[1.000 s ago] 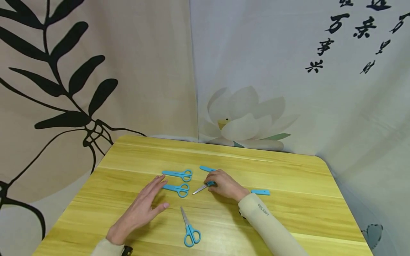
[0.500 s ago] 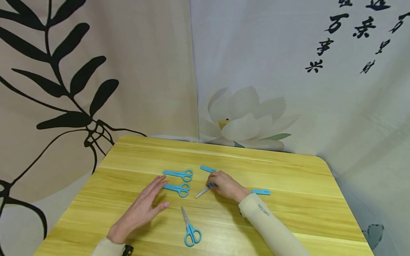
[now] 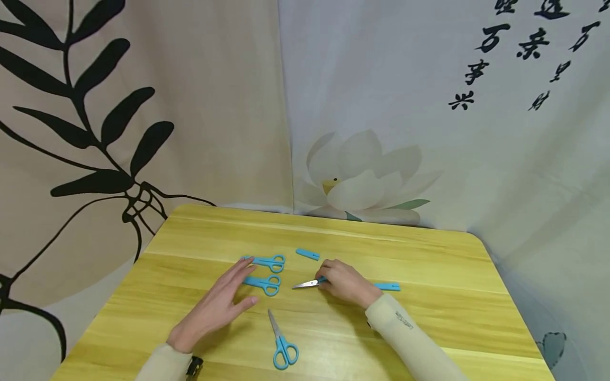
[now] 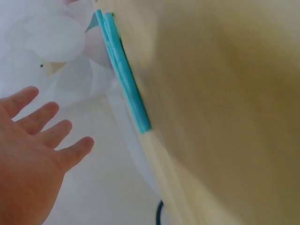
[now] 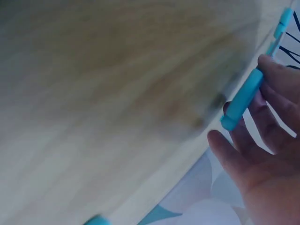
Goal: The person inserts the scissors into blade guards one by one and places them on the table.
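One bare-bladed pair of scissors [image 3: 307,284], pinched by the handle in our right hand [image 3: 348,283], points toward the left edge of the worktop [image 3: 429,264]; our left hand [image 3: 214,307], fingers spread, grips nothing. We should steer the tip clear of those fingers.

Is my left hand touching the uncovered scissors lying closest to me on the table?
Apart. The head view shows a strip of bare table between the left hand and the scissors.

A wood-grain table [image 3: 343,338] at six o'clock, leaf-print drape [image 3: 209,106] at ten and lotus-and-calligraphy drape [image 3: 381,95] at one show a fabric-screened indoor space, home or studio unclear.
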### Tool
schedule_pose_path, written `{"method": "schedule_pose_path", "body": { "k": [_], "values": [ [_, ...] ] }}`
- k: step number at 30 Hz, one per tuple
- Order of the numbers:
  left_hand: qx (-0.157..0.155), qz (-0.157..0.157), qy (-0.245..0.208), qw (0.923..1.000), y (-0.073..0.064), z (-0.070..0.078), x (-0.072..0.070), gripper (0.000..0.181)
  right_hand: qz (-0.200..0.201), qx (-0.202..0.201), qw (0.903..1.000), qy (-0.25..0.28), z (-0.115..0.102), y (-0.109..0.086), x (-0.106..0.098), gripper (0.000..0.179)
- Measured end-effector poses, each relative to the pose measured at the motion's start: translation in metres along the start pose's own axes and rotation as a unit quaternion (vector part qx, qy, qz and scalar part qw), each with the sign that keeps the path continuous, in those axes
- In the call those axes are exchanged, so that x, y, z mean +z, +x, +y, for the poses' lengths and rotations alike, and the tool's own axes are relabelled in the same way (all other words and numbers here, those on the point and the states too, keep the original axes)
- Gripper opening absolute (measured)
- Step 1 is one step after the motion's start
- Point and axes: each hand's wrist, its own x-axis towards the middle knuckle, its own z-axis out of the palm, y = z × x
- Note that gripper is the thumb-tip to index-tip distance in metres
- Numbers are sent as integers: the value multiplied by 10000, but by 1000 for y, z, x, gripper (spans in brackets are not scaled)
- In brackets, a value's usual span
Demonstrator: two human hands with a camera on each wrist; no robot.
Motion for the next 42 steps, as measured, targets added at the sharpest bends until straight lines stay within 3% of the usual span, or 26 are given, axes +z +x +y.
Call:
{"method": "schedule_pose_path", "body": {
  "k": [4,13,20,25,35,42],
  "values": [
    [35,-295,-202,9994,28,6,5,75,122,119,9996,210,5,-14,-6,17],
    [175,-1097,-746,9910,109,6,34,76,379,343,9974,508,15,-44,-13,16],
    [39,-1729,-817,9815,151,-2,54,67,434,665,9946,672,24,-59,-17,15],
    [142,-1974,-749,9774,171,-2,63,59,405,834,9927,772,30,-65,-20,15],
    [394,-2239,-924,9694,191,-9,82,32,451,781,9933,719,39,-74,-20,14],
    [103,-2439,-1221,9620,198,-12,83,20,542,739,9934,688,43,-76,-21,14]
  ]
}}
